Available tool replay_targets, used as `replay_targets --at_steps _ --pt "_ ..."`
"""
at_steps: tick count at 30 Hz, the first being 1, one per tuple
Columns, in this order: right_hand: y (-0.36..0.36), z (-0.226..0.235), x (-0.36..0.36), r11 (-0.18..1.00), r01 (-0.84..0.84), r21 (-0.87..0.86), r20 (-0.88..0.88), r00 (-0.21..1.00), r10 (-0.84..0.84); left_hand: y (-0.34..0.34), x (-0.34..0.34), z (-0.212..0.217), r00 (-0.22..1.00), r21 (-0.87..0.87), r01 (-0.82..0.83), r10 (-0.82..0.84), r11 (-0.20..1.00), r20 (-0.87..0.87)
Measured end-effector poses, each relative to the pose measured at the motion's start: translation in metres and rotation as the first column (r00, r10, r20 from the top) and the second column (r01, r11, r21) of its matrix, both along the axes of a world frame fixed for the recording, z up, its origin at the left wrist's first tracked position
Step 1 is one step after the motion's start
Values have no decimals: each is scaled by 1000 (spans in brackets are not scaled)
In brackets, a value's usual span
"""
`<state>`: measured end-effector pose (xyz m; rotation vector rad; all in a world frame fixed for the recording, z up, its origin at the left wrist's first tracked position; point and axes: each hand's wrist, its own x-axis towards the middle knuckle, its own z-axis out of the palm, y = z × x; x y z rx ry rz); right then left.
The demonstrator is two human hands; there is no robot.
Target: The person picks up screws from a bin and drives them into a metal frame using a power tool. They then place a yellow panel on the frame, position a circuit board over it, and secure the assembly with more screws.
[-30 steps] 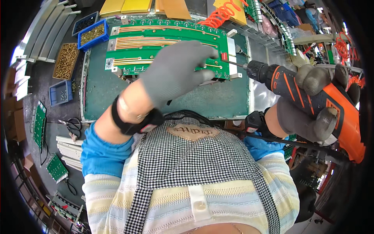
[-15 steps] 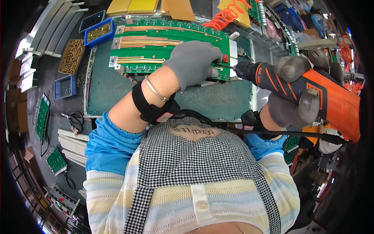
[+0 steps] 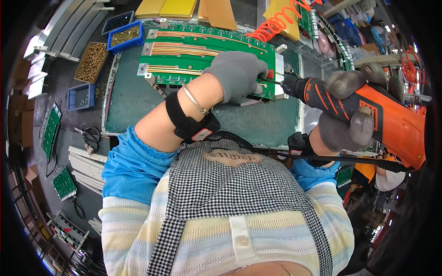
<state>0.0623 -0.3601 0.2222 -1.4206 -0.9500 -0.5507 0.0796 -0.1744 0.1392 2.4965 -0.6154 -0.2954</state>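
My right hand [image 3: 352, 106], in a grey glove with darker fingers, is wrapped round an orange and black cordless drill [image 3: 398, 122]. Its chuck points left, and a thin dark bit reaches the right end of a green circuit board [image 3: 202, 42] with copper-coloured bars along it. On that same end rests my left hand [image 3: 237, 76], also gloved in grey, its fingers bent and closed beside a small red block [image 3: 270, 73]. Finger and thumb sit close to the bit's tip; what they hold, if anything, is hidden. A metal bracket [image 3: 142, 69] juts from the board's left end.
Left of the board stand a blue bin of brass-coloured fasteners [image 3: 125, 37], a box of copper-coloured parts [image 3: 90, 62] and a smaller blue bin [image 3: 81, 97]. Scissors [image 3: 90, 135] lie nearer me. A red coiled hose [image 3: 276, 23] hangs behind the board's right end.
The whole view has shifted slightly, so the board and bins appear farther right. My left hand stays at the board's right end, and the drill bit remains beside its fingers.
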Motion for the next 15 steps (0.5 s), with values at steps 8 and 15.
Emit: replay_targets --at_steps 8,15 --pt "32 29 27 793 -326 -514 -174 945 276 -16 19 -9 967 124 178 -197 976 162" --pt "32 6 14 972 -51 -229 -350 936 -33 -13 23 -5 991 86 119 -124 989 55"
